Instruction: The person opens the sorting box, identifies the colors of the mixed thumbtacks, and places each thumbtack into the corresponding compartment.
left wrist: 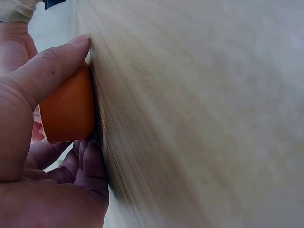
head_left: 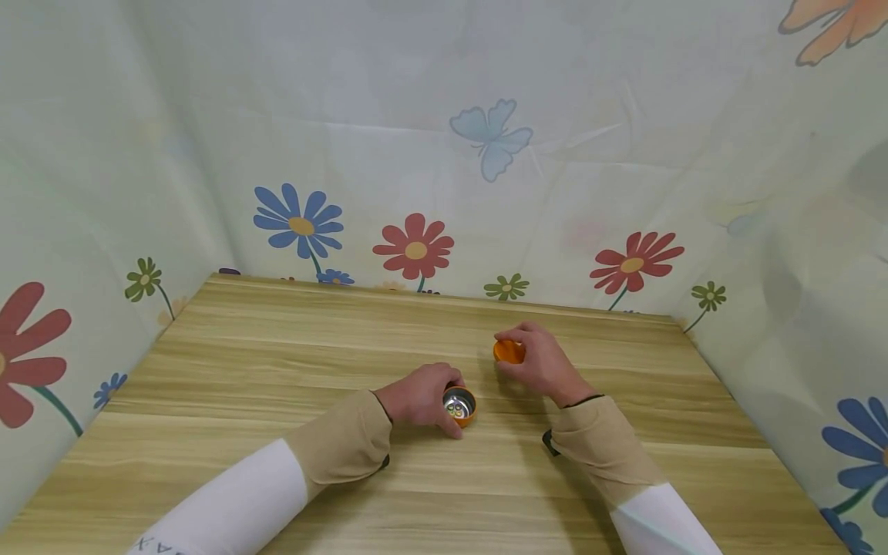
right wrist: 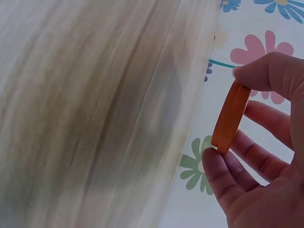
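Observation:
A small round orange tin (head_left: 465, 422) with a shiny silver inside stands uncovered on the table, a few small ring-like shapes showing at its bottom. My left hand (head_left: 419, 397) holds it from the left, thumb and fingers curled round its side. In the left wrist view the orange wall of the tin (left wrist: 71, 109) stands right at the wood. To the right and farther back, my right hand (head_left: 544, 364) pinches an orange lid (head_left: 509, 352) by its edge. Seen edge-on in the right wrist view, the lid (right wrist: 231, 116) is held above the table between thumb and fingertips.
The wood-grain table (head_left: 312, 331) stretches out on all sides of both hands. Behind it and along both sides hangs a pale cloth (head_left: 361, 154) printed with flowers and a butterfly. A dark strap piece (head_left: 550, 443) shows under the right cuff.

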Demonstrator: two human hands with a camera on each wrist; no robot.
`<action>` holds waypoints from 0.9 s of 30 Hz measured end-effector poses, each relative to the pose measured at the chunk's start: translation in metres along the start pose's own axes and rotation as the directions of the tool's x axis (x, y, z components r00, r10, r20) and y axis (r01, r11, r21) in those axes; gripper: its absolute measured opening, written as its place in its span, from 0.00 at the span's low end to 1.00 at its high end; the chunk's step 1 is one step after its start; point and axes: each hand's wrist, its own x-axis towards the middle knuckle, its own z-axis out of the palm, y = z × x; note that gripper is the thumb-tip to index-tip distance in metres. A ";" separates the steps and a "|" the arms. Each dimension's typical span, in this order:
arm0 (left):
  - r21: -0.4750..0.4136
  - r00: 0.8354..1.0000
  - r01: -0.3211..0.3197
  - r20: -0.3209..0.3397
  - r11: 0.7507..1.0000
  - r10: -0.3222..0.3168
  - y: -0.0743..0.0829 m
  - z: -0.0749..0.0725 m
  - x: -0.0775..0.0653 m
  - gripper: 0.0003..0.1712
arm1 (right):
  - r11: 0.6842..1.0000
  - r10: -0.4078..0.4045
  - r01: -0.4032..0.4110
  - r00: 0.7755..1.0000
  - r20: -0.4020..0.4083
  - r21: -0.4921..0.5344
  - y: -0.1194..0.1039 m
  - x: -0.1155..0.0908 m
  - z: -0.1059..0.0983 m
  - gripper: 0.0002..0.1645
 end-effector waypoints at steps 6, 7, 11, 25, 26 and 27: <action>-0.008 1.000 0.008 0.008 1.000 -0.008 0.001 -0.001 -0.001 0.30 | 1.000 -0.023 0.023 1.000 0.008 0.008 0.000 -0.001 0.001 0.24; -0.009 1.000 0.010 0.010 1.000 -0.010 0.001 -0.001 0.000 0.30 | 1.000 -0.027 0.027 1.000 0.008 0.014 0.000 -0.001 0.001 0.24; -0.010 1.000 0.017 0.019 1.000 -0.017 0.001 -0.001 0.000 0.30 | 0.999 -0.020 0.019 1.000 0.014 0.033 0.000 -0.002 0.002 0.24; 0.012 1.000 0.011 0.017 1.000 -0.011 0.002 -0.002 0.001 0.31 | 0.997 -0.025 0.022 0.999 0.037 0.073 -0.005 -0.005 -0.003 0.27; 0.014 1.000 0.010 0.017 1.000 -0.011 0.003 -0.002 0.001 0.31 | 0.997 -0.026 0.023 0.999 0.041 0.077 -0.005 -0.005 -0.003 0.27; 0.020 1.000 0.009 0.018 1.000 -0.010 0.003 -0.002 0.000 0.32 | 0.997 -0.026 0.023 0.999 0.043 0.077 -0.005 -0.005 -0.003 0.27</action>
